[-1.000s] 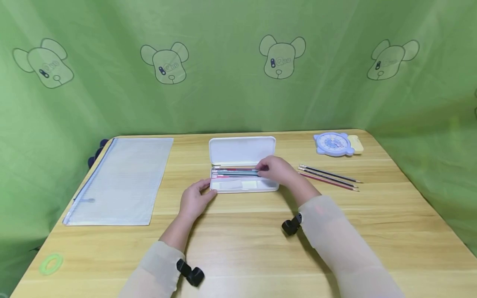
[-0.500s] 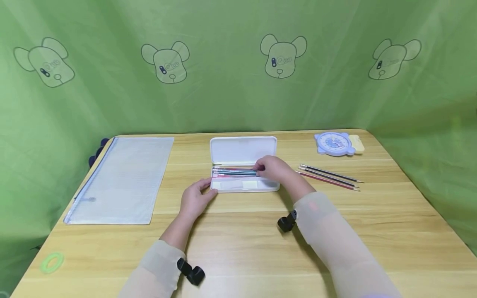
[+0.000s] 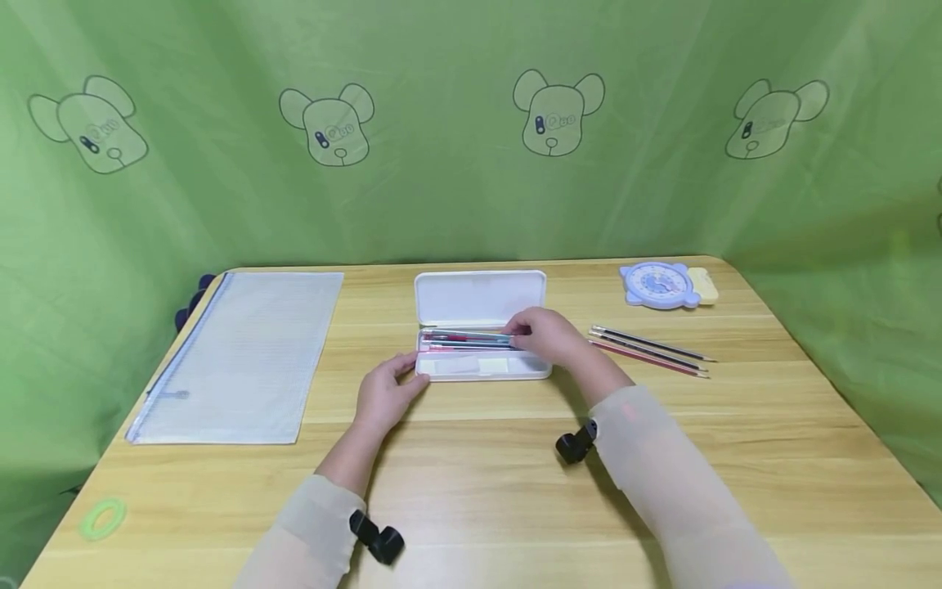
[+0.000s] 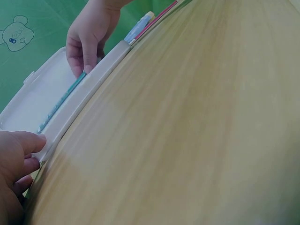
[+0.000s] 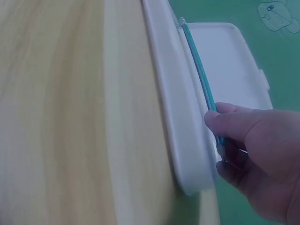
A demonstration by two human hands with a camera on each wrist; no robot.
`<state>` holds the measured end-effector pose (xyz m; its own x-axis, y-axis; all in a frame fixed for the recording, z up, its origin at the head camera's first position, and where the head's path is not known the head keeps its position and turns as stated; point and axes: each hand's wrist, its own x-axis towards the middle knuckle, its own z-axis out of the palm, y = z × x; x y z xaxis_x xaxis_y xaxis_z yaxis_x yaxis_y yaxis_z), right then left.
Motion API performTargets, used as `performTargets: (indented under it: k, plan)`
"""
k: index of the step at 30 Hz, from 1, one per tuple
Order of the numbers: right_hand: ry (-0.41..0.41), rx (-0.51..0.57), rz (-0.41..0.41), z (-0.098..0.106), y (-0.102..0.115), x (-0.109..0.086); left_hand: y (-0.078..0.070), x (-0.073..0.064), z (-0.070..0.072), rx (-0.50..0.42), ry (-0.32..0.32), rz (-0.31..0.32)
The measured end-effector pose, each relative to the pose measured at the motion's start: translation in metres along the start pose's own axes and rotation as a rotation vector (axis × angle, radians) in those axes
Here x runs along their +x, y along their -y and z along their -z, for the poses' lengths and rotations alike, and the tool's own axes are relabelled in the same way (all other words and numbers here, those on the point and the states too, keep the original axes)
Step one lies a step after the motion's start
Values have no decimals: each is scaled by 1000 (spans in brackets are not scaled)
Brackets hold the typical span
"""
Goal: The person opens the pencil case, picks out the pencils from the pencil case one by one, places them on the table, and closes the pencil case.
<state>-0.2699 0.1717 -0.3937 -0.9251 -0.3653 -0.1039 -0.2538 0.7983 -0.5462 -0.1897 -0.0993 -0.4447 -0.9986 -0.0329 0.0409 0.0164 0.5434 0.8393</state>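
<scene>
A white pencil case (image 3: 515, 375) lies with its lid (image 3: 481, 298) raised, several pencils inside along the back. My right hand (image 3: 550, 334) is over its right end and pinches a teal pencil (image 5: 199, 65) between thumb and fingers. In the right wrist view the pencil's far end stands up over the case's long side wall. At the case's left front corner my left hand (image 3: 383, 397) grips the edge, thumb at the front and fingers at the side. The left wrist view shows its fingers (image 4: 30, 140) at that corner, the others partly hidden.
Several dark and red pencils (image 3: 651, 350) lie right of the case. Behind them are a light-blue clock-faced toy (image 3: 659, 285) and a pale yellow block (image 3: 704, 285). A translucent zip pouch (image 3: 243, 360) lies left; a green ring (image 3: 102, 519) is near the front-left edge.
The right hand has moved slightly left, then back right. The teal pencil in it now sits higher and further back, apart from the other pencils. The left hand has stayed put.
</scene>
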Motion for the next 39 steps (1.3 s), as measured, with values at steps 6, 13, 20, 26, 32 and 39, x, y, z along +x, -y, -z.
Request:
performTargets:
  k: [6,13,20,26,32,39]
  plan:
    - [-59,4,14,12,-8,-16,0,0,0,-9,6,8]
    - [-112,27,-20,26,-26,-34,1,0,-1,-11,8,20]
    - [-135,19,-51,44,-49,-61,2,0,0,-7,10,18]
    - [-170,26,-115,56,-75,-89,1,-1,0,-6,3,0]
    - [-204,10,-146,58,-101,-117,0,-1,0,-2,8,-8]
    - [-207,-13,-186,59,-130,-142,1,-1,-1,-4,7,1]
